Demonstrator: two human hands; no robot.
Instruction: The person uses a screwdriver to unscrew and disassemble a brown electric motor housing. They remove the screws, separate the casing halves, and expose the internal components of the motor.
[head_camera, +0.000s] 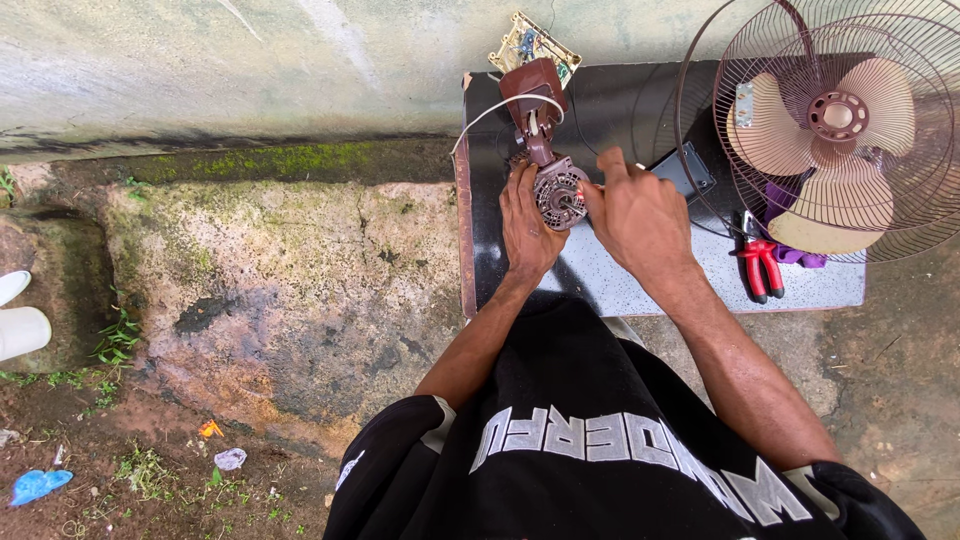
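A small electric fan motor (559, 192) with copper windings and a bare shaft sits on a dark speckled slab (640, 280). It is joined to a brown neck housing (533, 95) with a white cable (487, 113) looping off it. My left hand (527, 222) grips the motor's left side. My right hand (637, 210) presses against its right side, fingers curled at the motor's edge.
A brown wire fan guard with beige blades (830, 125) lies on the slab's right end. Red-handled pliers (760, 262) rest beside purple cloth (790, 252). A dark flat box (685, 170) lies behind my right hand. A circuit board (530, 40) leans at the wall. Mossy stone (280, 270) lies left.
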